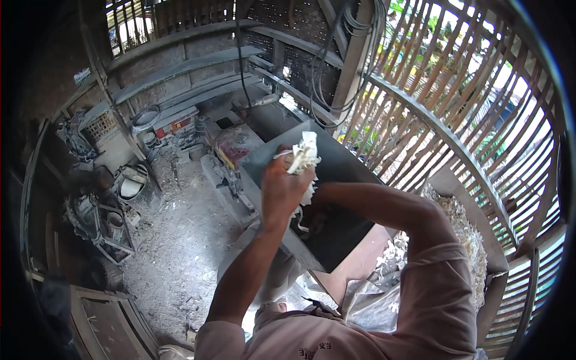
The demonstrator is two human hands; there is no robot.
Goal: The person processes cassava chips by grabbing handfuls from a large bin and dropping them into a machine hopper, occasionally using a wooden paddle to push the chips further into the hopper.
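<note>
My left hand (287, 186) is raised over a dark, open sheet-metal bin (342, 240), its fingers wrapped round a bunch of pale, curled strips (305, 155). Some of the strips stick up above the fingers, and a few dangle below beside the wrist. From the right, my right forearm (372, 201) reaches across the bin. My right hand lies in shadow low in the bin, partly behind my left hand, so its fingers are hidden. A few pale scraps show dimly on the bin's floor.
A dusty machine (237, 150) adjoins the bin on the left. More pale strips (462, 234) fill a wooden trough at right, beside a slatted wall (432, 114). At left stand a bucket (133, 183) and a small frame (117, 240). A cable (242, 66) hangs down.
</note>
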